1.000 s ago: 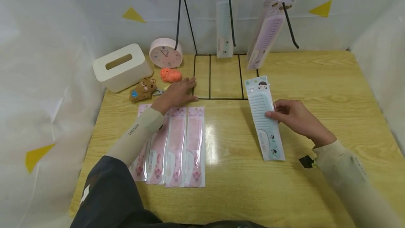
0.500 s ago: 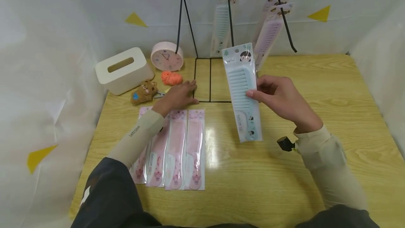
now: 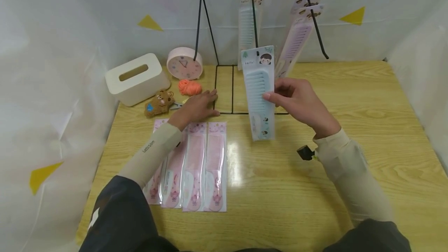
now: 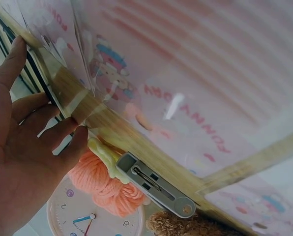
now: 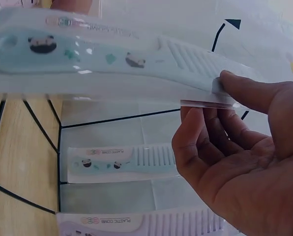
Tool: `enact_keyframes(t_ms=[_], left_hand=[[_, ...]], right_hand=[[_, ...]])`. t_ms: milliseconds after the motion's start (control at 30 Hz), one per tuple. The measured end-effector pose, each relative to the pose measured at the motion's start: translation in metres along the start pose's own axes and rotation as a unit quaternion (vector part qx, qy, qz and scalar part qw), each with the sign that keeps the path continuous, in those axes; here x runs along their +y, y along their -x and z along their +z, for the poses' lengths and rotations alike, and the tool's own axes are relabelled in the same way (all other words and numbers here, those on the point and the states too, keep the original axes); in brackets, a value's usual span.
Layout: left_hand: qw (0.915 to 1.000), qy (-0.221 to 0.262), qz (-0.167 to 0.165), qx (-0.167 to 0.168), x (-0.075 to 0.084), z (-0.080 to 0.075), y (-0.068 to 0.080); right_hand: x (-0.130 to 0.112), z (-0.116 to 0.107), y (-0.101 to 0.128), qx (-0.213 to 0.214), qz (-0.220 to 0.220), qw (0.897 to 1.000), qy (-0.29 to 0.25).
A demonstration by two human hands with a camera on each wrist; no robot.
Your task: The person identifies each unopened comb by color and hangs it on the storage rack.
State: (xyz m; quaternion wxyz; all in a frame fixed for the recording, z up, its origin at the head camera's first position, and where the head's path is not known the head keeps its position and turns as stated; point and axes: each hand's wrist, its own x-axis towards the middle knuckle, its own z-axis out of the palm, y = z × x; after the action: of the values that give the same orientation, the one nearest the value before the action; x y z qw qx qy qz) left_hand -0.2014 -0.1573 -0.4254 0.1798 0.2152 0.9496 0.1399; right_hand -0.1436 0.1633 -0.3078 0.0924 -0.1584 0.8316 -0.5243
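Observation:
Upright in front of the middle hook (image 3: 255,22) is a light blue comb in a clear package (image 3: 258,96). My right hand (image 3: 297,102) pinches it by its right edge, thumb on the front and fingers behind. The package's hole sits at the hook's tip; whether the tip passes through is hard to tell. Another packaged blue comb (image 3: 246,24) hangs farther back on that hook. My left hand (image 3: 197,106) rests at the left side of the black wire rack's base (image 3: 232,92), its fingers (image 4: 58,132) touching the wire.
Several packaged pink combs (image 3: 215,166) lie in a row near my left forearm. Purple combs (image 3: 297,38) hang on the right hook; the left hook (image 3: 198,22) is bare. Behind my left hand stand a tissue box (image 3: 140,83), clock (image 3: 185,65), orange yarn (image 3: 190,87) and bear clip (image 3: 160,103).
The packaged blue comb in my right hand has moved up and left from the table's right side to the middle hook's tip. My left hand has stayed on the rack.

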Motion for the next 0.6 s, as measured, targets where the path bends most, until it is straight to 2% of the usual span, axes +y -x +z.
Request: enact_keyframes(t_ms=[100,300,600], left_hand=[[1.0000,-0.005,0.007,0.000,-0.001,0.001,-0.001],[0.9999,-0.003,0.014,0.003,-0.001,0.001,0.000],[0.9999,-0.009,0.013,0.003,-0.002,-0.001,0.000]], right_hand=[[0.006,0.002,-0.013,0.012,0.000,1.000,0.006],[0.014,0.001,-0.050,0.036,0.001,0.999,-0.033],[0.009,0.000,-0.119,0.084,0.087,0.990,-0.073]])
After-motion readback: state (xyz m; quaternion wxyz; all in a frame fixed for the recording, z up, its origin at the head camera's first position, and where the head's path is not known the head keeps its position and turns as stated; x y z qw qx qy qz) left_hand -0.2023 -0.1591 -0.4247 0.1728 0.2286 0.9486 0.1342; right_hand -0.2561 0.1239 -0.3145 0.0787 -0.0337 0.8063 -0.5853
